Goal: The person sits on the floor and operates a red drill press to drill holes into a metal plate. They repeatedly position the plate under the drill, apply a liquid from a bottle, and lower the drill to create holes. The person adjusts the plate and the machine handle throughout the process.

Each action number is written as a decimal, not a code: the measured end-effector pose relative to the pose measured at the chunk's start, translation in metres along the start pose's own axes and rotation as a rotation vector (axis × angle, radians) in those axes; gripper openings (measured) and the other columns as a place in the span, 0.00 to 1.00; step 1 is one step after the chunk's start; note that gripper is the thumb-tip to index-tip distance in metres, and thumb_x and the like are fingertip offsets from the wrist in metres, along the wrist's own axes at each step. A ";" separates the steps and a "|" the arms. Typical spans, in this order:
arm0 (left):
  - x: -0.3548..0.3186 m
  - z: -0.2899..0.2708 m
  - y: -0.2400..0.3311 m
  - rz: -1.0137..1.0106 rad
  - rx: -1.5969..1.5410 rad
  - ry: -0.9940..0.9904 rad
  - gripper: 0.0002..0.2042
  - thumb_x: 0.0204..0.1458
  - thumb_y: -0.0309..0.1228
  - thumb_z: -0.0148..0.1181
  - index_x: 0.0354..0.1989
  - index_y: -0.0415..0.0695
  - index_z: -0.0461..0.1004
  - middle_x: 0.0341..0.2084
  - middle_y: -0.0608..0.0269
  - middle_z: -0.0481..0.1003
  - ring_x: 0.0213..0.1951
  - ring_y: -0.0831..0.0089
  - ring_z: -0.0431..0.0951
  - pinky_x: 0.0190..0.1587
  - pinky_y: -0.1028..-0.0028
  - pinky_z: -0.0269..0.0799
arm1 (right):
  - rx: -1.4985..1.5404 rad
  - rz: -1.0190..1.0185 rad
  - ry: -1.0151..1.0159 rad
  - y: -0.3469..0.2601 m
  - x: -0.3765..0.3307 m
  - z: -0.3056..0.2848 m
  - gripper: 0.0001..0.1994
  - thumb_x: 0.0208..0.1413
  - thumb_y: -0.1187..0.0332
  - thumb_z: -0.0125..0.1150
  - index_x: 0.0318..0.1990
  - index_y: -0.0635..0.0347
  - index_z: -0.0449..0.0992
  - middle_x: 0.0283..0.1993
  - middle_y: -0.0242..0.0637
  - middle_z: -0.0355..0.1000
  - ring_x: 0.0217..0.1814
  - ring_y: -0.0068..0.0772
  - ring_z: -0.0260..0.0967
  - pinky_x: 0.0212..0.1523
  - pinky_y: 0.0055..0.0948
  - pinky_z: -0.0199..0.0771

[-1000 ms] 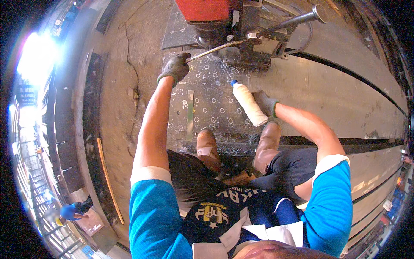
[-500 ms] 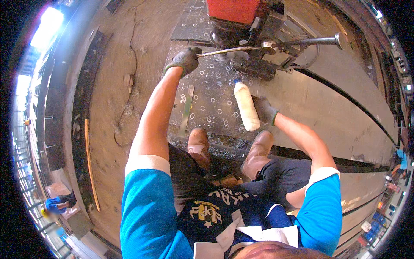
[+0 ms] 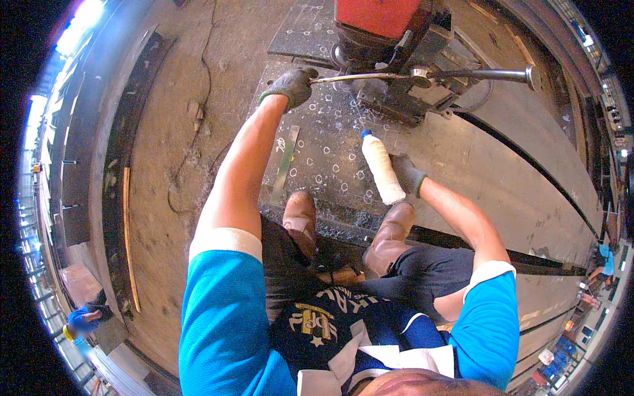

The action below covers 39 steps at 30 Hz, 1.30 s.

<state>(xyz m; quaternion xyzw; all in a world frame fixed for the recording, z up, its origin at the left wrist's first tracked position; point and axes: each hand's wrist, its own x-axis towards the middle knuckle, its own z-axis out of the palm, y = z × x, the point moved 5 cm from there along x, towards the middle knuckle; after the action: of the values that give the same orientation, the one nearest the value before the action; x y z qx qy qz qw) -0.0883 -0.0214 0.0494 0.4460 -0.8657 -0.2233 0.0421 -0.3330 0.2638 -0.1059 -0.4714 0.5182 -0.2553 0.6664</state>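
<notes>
My gloved left hand is closed around the end of a thin metal lever on a red and black drilling machine. In my gloved right hand is a whitish plastic bottle with a blue cap. It leans with its capped end away from me, toward the machine, over a dark steel plate marked with several chalk circles. My right fingers are partly hidden behind the bottle. A flat metal strip lies on the plate below my left hand.
A second, thicker lever sticks out to the right of the machine. My brown boots stand at the plate's near edge. Large steel plates with dark gaps lie to the right. A cable runs along the floor at left.
The whole view has shifted and turned slightly. My left hand keeps its hold on the lever, and my right hand still has the bottle over the plate.
</notes>
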 end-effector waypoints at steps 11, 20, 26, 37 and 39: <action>0.003 0.005 0.001 0.032 0.011 0.024 0.25 0.51 0.23 0.52 0.60 0.50 0.77 0.53 0.45 0.79 0.55 0.46 0.80 0.58 0.55 0.75 | -0.012 -0.013 0.031 -0.014 -0.006 0.000 0.22 0.72 0.62 0.38 0.67 0.61 0.67 0.66 0.40 0.72 0.66 0.34 0.69 0.68 0.33 0.66; 0.003 0.004 0.012 -0.020 -0.002 -0.065 0.24 0.53 0.23 0.51 0.59 0.50 0.78 0.53 0.45 0.79 0.56 0.46 0.79 0.58 0.54 0.75 | -0.112 -0.041 0.118 -0.048 -0.019 0.004 0.21 0.72 0.63 0.39 0.65 0.61 0.69 0.64 0.39 0.73 0.63 0.34 0.70 0.67 0.33 0.68; 0.004 0.005 0.004 0.033 0.013 -0.017 0.26 0.50 0.23 0.52 0.61 0.47 0.77 0.51 0.43 0.81 0.49 0.47 0.83 0.51 0.55 0.79 | 0.280 0.099 -0.016 -0.033 -0.010 0.006 0.21 0.72 0.61 0.38 0.62 0.61 0.70 0.60 0.39 0.74 0.60 0.32 0.71 0.64 0.33 0.69; -0.002 0.001 0.015 -0.008 0.020 -0.052 0.26 0.53 0.23 0.51 0.63 0.52 0.76 0.50 0.45 0.81 0.48 0.48 0.84 0.49 0.55 0.79 | 0.327 0.085 0.025 -0.009 -0.006 0.005 0.21 0.74 0.59 0.34 0.59 0.57 0.73 0.54 0.34 0.77 0.52 0.30 0.75 0.58 0.33 0.75; -0.004 0.000 0.013 -0.004 0.033 -0.036 0.26 0.53 0.23 0.50 0.63 0.53 0.75 0.49 0.45 0.82 0.47 0.48 0.84 0.48 0.55 0.79 | 0.354 0.079 0.029 -0.013 -0.006 0.007 0.21 0.74 0.59 0.34 0.59 0.57 0.73 0.54 0.34 0.77 0.52 0.30 0.75 0.58 0.33 0.75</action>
<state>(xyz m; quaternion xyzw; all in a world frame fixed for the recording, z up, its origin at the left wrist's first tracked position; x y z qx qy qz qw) -0.0958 -0.0115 0.0559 0.4442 -0.8691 -0.2169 0.0185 -0.3269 0.2656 -0.0914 -0.3226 0.4928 -0.3229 0.7409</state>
